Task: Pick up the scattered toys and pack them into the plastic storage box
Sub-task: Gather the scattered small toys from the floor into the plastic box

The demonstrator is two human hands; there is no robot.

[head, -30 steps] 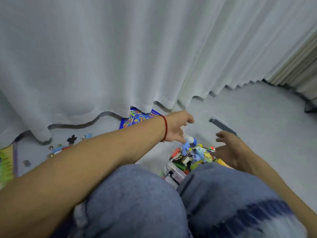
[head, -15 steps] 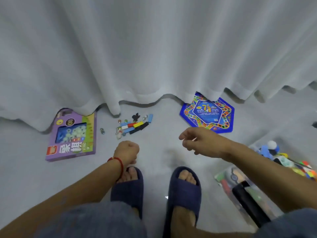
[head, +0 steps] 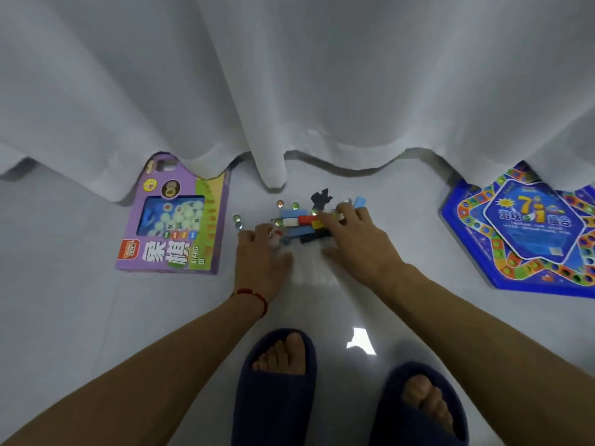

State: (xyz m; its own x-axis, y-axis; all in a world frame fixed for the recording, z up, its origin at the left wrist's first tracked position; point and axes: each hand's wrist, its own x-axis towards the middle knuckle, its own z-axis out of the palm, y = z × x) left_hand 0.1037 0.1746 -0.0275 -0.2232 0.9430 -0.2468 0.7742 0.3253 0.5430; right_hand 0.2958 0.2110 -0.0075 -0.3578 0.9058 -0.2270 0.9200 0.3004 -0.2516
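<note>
A small pile of coloured bricks lies on the pale floor near the curtain, with a dark figure-shaped piece behind it and several glass marbles scattered to its left. My right hand reaches over the right side of the pile, fingers spread and touching the bricks. My left hand lies flat on the floor at the pile's left edge, fingertips by a marble. Neither hand holds anything. The plastic storage box is out of view.
A purple boxed board game lies flat to the left, partly under the white curtain. A blue star-shaped game board lies to the right. My feet in dark slippers stand close below.
The view swung from the storage box to the floor by the curtain. Both hands, loosely curled above the floor before, have reached forward and down onto the brick pile.
</note>
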